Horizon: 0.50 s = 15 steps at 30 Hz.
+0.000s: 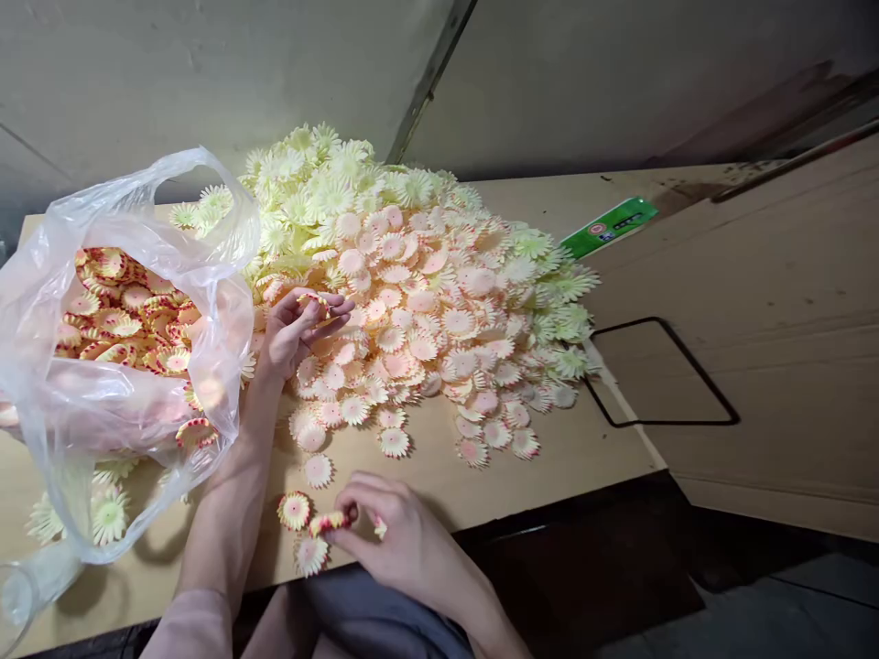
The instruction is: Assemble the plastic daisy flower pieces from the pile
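Note:
My left hand (302, 325) is over the left side of a big heap of flower-shaped petal discs (412, 320), pinching a small pale petal disc (314, 299) between thumb and finger. Near the table's front edge, my right hand (391, 526) grips a red-edged petal disc (328, 523) with thumb and fingertips. A yellow disc with a red rim (295, 511) and a paler disc (311, 555) lie just beside those fingertips. The heap is pink and cream in front, with larger pale yellow-green flowers (322, 183) behind.
To the left, a clear plastic bag (137, 403) stands open, holding many red-edged discs (124, 311). A clear cup-like object (27, 595) lies at the lower left corner. At right are a green packet (610, 227), a black rectangular frame (663, 423) and a cardboard sheet (769, 302).

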Tool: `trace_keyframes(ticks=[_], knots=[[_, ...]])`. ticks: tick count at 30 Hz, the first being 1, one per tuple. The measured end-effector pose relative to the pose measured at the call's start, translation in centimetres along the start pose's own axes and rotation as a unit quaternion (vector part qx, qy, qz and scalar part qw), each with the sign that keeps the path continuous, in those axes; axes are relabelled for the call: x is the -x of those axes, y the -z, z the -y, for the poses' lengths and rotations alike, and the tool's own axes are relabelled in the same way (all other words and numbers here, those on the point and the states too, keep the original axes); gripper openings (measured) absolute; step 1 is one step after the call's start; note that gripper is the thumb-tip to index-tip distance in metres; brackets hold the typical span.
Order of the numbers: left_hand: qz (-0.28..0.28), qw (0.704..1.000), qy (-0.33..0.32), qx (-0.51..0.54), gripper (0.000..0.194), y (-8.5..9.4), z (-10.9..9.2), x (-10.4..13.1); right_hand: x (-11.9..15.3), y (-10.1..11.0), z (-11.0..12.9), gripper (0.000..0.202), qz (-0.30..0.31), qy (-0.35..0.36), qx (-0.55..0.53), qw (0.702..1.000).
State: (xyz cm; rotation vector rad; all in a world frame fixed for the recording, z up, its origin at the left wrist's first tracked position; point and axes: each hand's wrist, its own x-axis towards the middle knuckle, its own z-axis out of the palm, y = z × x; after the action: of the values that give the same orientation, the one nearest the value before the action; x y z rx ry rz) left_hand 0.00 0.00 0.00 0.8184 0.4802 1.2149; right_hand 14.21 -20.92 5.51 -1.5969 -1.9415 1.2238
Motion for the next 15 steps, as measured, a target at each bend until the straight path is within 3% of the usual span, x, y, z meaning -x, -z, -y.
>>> trace_keyframes(ticks=[4,9,15], knots=[[-0.002,1.0,0.003,-0.005,0.036,-0.2,-0.2,0.0,0.7,-1.5,0.8,0.02,0.108,-0.024,0.073,0.991],[0.003,1.0,0.003,-0.002,0.038,-0.3,-0.2,0.1,0.7,-3.4,0.5,0.006,0.074,-0.068,0.137,0.985],[-0.003,1.0,0.01,0.004,0.041,-0.4,-0.3,0.1,0.6,-3.4,0.2,0.015,0.048,0.001,0.091,0.995]])
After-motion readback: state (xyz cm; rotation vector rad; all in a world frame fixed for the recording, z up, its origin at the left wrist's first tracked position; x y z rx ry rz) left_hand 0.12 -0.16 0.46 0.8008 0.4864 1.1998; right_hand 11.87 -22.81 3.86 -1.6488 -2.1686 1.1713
